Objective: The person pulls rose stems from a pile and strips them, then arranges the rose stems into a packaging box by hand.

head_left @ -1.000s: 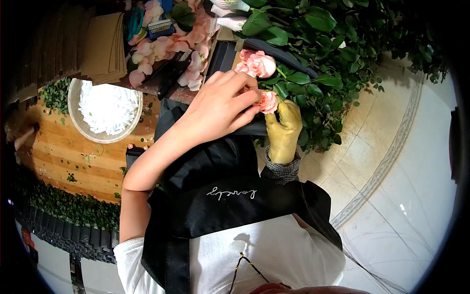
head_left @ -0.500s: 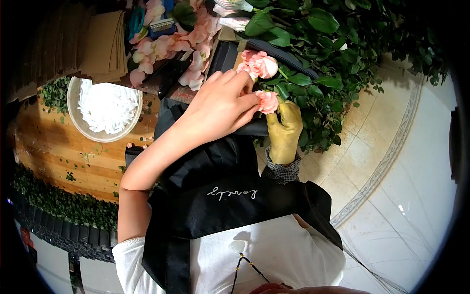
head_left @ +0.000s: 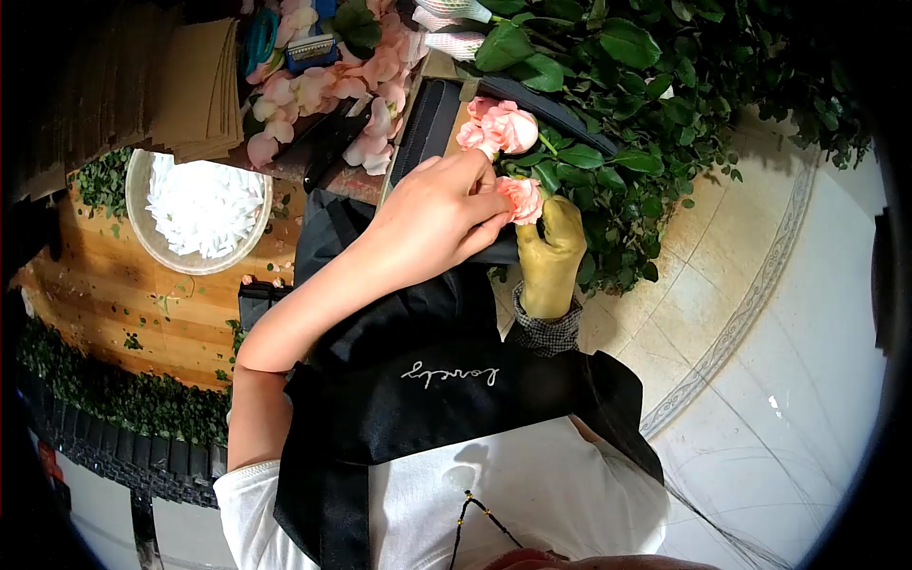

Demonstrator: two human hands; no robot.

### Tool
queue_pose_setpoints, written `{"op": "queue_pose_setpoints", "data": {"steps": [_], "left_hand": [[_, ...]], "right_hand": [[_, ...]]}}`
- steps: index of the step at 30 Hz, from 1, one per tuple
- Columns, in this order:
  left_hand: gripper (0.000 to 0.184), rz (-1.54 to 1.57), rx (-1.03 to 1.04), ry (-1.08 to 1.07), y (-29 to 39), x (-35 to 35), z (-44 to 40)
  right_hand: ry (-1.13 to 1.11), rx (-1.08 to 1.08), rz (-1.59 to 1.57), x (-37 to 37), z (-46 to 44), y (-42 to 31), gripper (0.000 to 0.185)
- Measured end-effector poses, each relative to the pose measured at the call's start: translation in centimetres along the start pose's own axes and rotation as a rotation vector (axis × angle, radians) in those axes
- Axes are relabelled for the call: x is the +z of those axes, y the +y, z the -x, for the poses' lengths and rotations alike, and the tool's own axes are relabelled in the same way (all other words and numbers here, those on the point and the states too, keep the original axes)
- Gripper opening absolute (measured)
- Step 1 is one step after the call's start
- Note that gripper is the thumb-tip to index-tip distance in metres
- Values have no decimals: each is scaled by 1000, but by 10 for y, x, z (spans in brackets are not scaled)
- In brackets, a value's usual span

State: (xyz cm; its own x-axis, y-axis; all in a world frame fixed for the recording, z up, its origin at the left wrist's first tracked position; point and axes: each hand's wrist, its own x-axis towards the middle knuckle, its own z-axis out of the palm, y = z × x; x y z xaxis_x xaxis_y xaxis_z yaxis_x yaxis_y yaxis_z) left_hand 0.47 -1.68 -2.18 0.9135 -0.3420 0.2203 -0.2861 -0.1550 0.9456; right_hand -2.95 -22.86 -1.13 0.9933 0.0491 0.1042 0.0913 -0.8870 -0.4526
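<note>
A pink rose (head_left: 524, 200) stands between my two hands. My right hand (head_left: 551, 249), in a yellow glove, is closed around the rose just under its bloom; the grip hides the stem. From the left, my bare left hand (head_left: 439, 207) has its fingers bent and pinched at the edge of the bloom, against the petals. Just beyond my left fingers, more pink roses (head_left: 508, 126) lie by a dark box-like holder (head_left: 429, 119). Their stems run among green leaves.
A round tub (head_left: 142, 226) of white pieces stands left on a wooden table (head_left: 104, 285). Loose pink petals (head_left: 318, 90), a black tool (head_left: 332, 142) and cardboard sheets (head_left: 199, 90) lie at the back. Rose foliage (head_left: 636, 161) fills the back right.
My left hand has shifted slightly down and right, with its fingers more closed at the rose. The rose has moved slightly right; my gloved right hand has stayed nearly still.
</note>
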Motion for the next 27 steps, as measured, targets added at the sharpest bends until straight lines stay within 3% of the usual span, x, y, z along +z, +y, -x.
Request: {"op": "queue_pose_setpoints", "data": {"steps": [7,16,22,27], "left_hand": [[16,-25,51,7,-1,-2,0],[18,-336,177,19,3,-5,-1],[17,-319,91,58,0,-1,-1],[13,-28,-162,40,2,9,2]], "right_hand": [[-3,-37,-7,-1,-1,-1,33],[-28,6,-13,-3,-3,-6,32],[-19,14,-18,-2,-2,-5,32],[-36,34,-21,-4,-3,-8,33]]}}
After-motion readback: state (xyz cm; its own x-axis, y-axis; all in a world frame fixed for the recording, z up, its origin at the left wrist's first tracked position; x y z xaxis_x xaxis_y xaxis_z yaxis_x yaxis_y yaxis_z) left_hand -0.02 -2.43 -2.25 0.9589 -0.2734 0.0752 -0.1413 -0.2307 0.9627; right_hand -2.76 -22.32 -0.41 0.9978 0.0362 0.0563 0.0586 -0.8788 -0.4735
